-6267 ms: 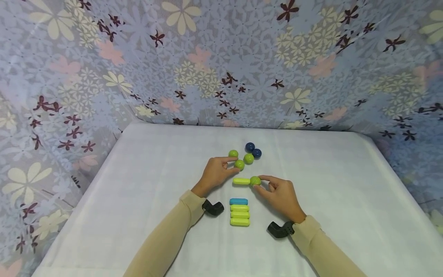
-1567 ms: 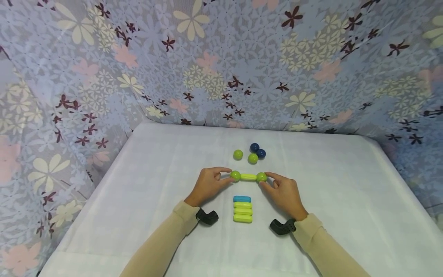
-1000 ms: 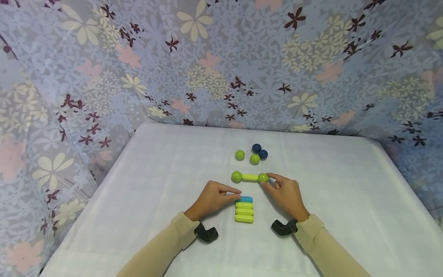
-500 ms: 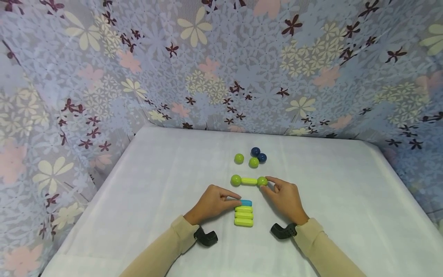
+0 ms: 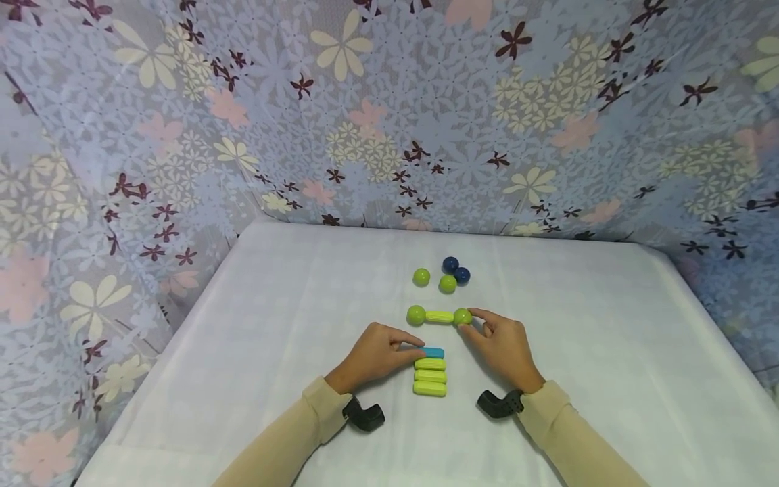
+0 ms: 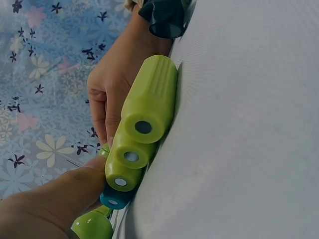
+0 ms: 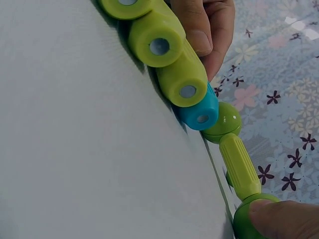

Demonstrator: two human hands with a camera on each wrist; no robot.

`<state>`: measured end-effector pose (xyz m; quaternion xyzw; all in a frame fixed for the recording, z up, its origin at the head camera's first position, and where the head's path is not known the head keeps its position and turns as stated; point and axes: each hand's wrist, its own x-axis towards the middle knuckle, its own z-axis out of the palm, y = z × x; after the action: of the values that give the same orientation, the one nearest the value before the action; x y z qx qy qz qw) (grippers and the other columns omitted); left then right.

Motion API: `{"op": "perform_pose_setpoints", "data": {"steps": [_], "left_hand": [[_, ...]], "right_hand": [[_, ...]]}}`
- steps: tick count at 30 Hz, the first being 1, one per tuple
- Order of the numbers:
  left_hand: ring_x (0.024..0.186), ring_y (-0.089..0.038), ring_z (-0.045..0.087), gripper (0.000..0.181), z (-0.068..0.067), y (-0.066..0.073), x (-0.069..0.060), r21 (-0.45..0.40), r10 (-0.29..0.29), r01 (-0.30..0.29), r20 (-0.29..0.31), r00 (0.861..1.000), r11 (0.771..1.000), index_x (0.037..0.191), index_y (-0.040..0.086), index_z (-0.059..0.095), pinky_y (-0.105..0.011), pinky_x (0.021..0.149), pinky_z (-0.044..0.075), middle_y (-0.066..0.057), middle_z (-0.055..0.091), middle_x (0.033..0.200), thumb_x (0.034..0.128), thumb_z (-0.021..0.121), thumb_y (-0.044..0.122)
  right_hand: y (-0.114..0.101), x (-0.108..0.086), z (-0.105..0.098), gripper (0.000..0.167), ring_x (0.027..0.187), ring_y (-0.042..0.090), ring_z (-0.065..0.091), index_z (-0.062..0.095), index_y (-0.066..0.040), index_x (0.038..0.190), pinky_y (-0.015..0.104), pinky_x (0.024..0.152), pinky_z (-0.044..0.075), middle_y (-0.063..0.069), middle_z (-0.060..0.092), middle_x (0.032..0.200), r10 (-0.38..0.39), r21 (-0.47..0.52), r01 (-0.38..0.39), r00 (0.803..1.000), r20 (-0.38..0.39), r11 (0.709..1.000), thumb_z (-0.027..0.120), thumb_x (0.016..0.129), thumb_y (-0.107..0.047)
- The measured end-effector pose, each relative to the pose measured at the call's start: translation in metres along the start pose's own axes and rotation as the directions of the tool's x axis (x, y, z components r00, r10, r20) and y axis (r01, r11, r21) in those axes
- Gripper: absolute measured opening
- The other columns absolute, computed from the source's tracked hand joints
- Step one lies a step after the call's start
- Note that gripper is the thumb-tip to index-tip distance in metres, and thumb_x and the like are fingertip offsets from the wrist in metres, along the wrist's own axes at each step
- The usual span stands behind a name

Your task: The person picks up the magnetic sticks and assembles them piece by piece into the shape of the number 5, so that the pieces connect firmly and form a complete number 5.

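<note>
A lime-green rod [image 5: 439, 316] lies crosswise on the white cloth, a green ball at each end: the left ball [image 5: 416, 315] and the right ball [image 5: 462, 317]. My right hand [image 5: 504, 343] pinches the right ball between thumb and index finger; its thumb [image 7: 281, 219] presses the ball in the right wrist view. Nearer to me, a blue rod [image 5: 433, 353] heads a column of several lime rods [image 5: 430, 376]. My left hand [image 5: 379, 353] has thumb and index finger at the blue rod's left end, pinching it and covering that end. Grey metal discs show in the rod ends.
Behind the joined piece lie two loose green balls [image 5: 421, 276] and two dark blue balls [image 5: 450, 264]. Flowered fabric [image 5: 389, 122] rises at the table's back and left. Each wrist wears a black camera mount [image 5: 365, 414].
My left hand set a green ball at the lime rod's left end, let go of it, and came nearer to the blue rod, which it now pinches. My right hand kept its ball.
</note>
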<state>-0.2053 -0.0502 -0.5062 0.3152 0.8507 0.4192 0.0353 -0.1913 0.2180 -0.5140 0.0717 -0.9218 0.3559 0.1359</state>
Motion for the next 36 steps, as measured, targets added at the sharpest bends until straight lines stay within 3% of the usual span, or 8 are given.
{"op": "perform_pose_setpoints", "data": {"steps": [22, 29, 36], "left_hand": [[0.051, -0.001, 0.032, 0.016, -0.0027, 0.0045, 0.0020, 0.002, -0.078, 0.078, 0.042, 0.996, 0.997, 0.099, 0.019, 0.083, -0.021, 0.053, 0.028, 0.012, 0.036, 0.052, 0.0885, 0.083, 0.031], [0.051, -0.002, 0.032, 0.016, -0.0013, 0.0068, -0.0008, -0.007, -0.078, 0.078, -0.039, 0.996, 0.997, 0.097, 0.016, 0.083, -0.021, 0.052, 0.028, 0.012, 0.035, 0.052, 0.0887, 0.083, 0.030], [0.049, 0.000, 0.031, 0.019, -0.0020, 0.0030, -0.0051, 0.097, -0.061, 0.074, -0.132, 0.989, 0.993, 0.093, 0.016, 0.083, -0.020, 0.050, 0.026, 0.014, 0.035, 0.050, 0.0868, 0.084, 0.034]], "right_hand": [[-0.0048, -0.0004, -0.0026, 0.040, 0.050, 0.010, 0.033, 0.072, -0.005, 0.125, 0.027, 0.049, 0.027, -0.007, 0.038, 0.055, 0.041, 0.012, -0.041, 0.999, 0.021, 0.999, 0.080, 0.091, -0.024], [-0.0038, -0.0006, -0.0034, 0.040, 0.049, 0.009, 0.033, 0.073, -0.004, 0.125, 0.026, 0.049, 0.027, -0.007, 0.038, 0.054, 0.034, 0.015, -0.034, 0.999, 0.015, 0.999, 0.080, 0.091, -0.024], [-0.0023, -0.0002, -0.0020, 0.039, 0.049, 0.009, 0.032, 0.073, -0.005, 0.124, 0.026, 0.048, 0.028, -0.007, 0.038, 0.053, 0.028, 0.021, -0.028, 1.000, 0.012, 0.999, 0.080, 0.091, -0.024]]}}
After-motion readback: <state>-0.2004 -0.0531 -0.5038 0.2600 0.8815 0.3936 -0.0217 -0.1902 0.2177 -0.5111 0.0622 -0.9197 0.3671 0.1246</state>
